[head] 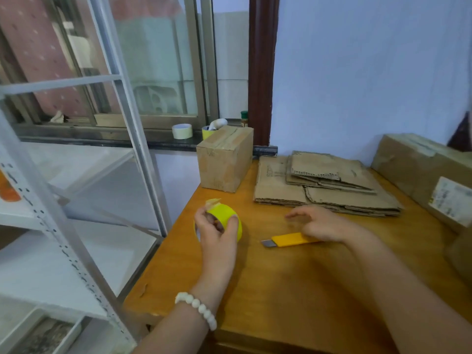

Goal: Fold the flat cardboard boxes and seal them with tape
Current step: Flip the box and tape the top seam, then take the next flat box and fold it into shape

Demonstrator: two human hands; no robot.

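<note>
The left hand [217, 233] shows its back to the camera, thumb and fingers curled round a tape roll [224, 213]. Its forearm enters from the bottom edge and carries 1 bracelet [196, 309] at the wrist. The right hand [323, 226] lies palm down with fingers extended to the left and loosely spread, blurred, its forearm entering from the lower right; the 2 hands are apart.
</note>
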